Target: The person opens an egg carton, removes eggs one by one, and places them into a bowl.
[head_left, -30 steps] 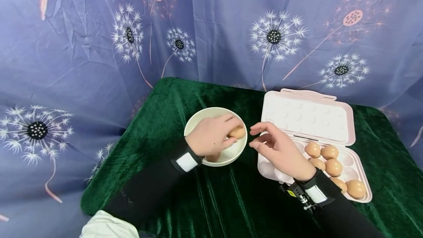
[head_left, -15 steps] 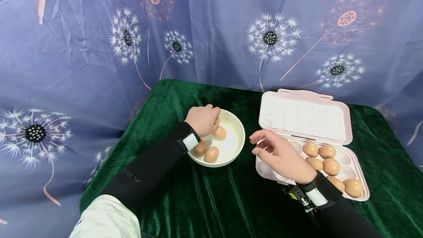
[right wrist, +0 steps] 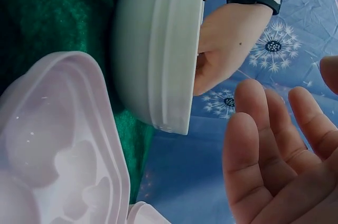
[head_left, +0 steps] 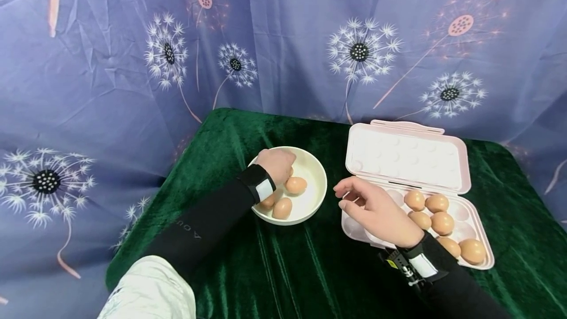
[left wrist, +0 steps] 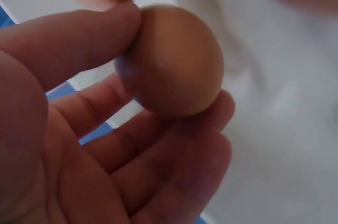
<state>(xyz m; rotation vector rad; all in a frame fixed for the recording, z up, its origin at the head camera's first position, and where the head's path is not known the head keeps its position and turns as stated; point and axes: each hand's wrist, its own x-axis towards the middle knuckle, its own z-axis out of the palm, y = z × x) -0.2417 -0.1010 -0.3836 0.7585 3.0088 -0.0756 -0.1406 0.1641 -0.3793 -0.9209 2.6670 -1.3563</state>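
My left hand point(head_left: 275, 165) reaches into the left side of a cream bowl point(head_left: 315, 193). Its thumb and fingers grip a brown egg point(left wrist: 174, 60), seen closely in the left wrist view and mostly hidden by the hand from above. Other brown eggs lie in the bowl: one egg point(head_left: 296, 185) right of the hand, a second egg point(head_left: 282, 208) near the front, and a third egg point(head_left: 267, 202) partly under the wrist. Holding nothing, my right hand point(head_left: 378, 210) hovers with loosely bent fingers over the left part of a pink egg box point(head_left: 487, 240).
The egg box lies open, its lid point(head_left: 407, 156) tipped back. Several eggs point(head_left: 442, 223) sit in its right-hand cups. Green velvet cloth point(head_left: 328, 270) covers the table, and a blue dandelion-print curtain point(head_left: 301, 63) hangs behind and at the left.
My left hand has moved left across the bowl and then lower into it, bringing several eggs there into sight. The right hand stays almost still beside the bowl.
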